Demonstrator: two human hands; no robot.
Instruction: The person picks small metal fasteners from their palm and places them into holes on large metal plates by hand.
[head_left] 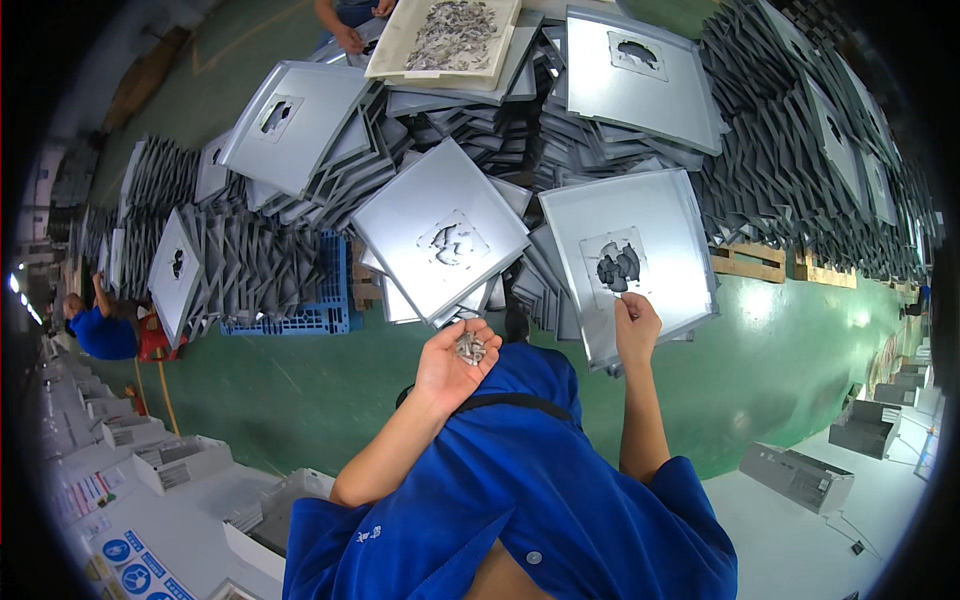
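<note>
My left hand [447,372] is turned palm up and cupped, cradling a small heap of little metal pieces [470,348]. It is held just in front of the near corner of a square grey metal panel [400,215] with a jagged cutout in its middle. On the right, my right hand [638,325] has thumb and fingers pinched together over the lower part of another grey panel [672,225], just below its dark, irregular opening [618,267]. Whatever sits between those fingertips is too small to make out.
A cream tray [385,60] full of small metal pieces rests on stacked panels at the back, by another person's hand [350,40]. Tall panel stacks [780,150] stand on wooden pallets [750,262] at right and a blue pallet [335,285] at left. Green floor [790,330] lies around.
</note>
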